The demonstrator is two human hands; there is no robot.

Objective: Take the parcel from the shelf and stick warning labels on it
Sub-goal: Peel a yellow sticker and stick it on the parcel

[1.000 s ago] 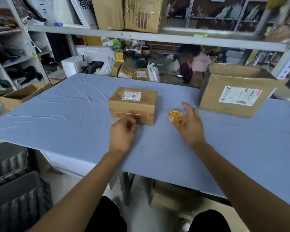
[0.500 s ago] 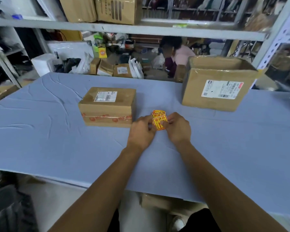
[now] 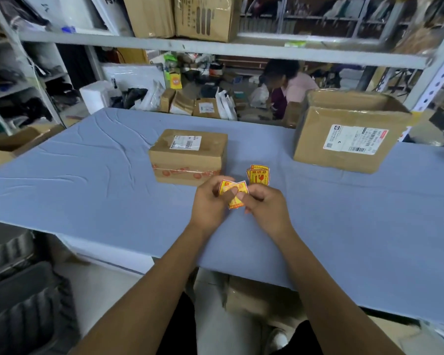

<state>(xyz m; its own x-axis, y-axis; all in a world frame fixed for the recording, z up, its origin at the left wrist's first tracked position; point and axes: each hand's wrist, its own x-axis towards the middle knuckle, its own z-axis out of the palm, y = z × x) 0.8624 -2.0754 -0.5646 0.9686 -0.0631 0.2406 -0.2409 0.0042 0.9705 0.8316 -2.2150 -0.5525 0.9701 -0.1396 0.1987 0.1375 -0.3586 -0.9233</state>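
Observation:
A small brown parcel (image 3: 189,156) with a white shipping label on top and red-printed tape on its front sits on the blue table (image 3: 87,180). Just in front of its right corner, my left hand (image 3: 210,203) and my right hand (image 3: 265,207) together pinch one yellow-and-red warning label (image 3: 235,193), held slightly above the table. A small stack of the same warning labels (image 3: 258,174) lies on the table just behind my right hand.
A bigger cardboard box (image 3: 349,131) with a shipping label stands at the table's far right. A metal shelf (image 3: 215,48) with cartons runs overhead. Behind the table are small packages, and a seated person (image 3: 290,85).
My left hand left the parcel and met my right hand at the labels. One label now sits lifted between both hands, apart from the stack on the table.

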